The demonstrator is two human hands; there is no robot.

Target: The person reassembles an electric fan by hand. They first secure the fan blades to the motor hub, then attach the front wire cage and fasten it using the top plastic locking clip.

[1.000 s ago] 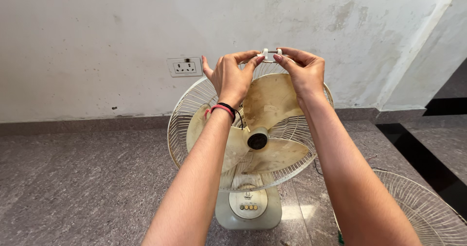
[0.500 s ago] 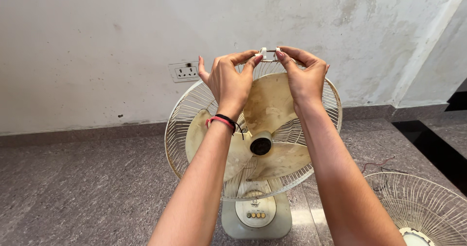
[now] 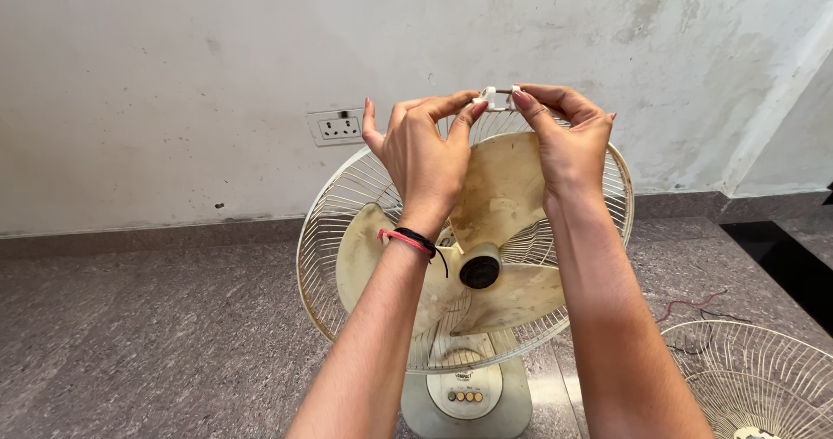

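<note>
Small white plastic clip (image 3: 498,98) sits at the 12 o'clock point of the rear wire guard (image 3: 323,222), a round cream-white metal grille of an old table fan, right at the top rim. Left hand (image 3: 425,157) raised in front of the guard, fingers curled, thumb and forefinger tip pinching the clip's left end. Right hand (image 3: 568,140) mirrors it from the other side, fingertips closed on the clip's right end; nails painted dark pink. Both hands grasping, neither loose. Left wrist carries a red and black thread band (image 3: 412,241). Three yellowed, stained plastic fan blades (image 3: 512,296) exposed, no front grille over them; dark round hub (image 3: 479,271) at centre. Below, at 6 o'clock, the cream base with a row of four small yellow buttons (image 3: 467,396), standing on a grey-brown speckled stone floor (image 3: 147,335). Second round wire grille (image 3: 764,378) lies flat on the floor at 4 o'clock, well apart from the fan, thin red and black wires (image 3: 694,304) just beyond it. White wall socket plate (image 3: 339,127) on the rough whitewashed wall (image 3: 173,75) at 10 o'clock from the clip.
</note>
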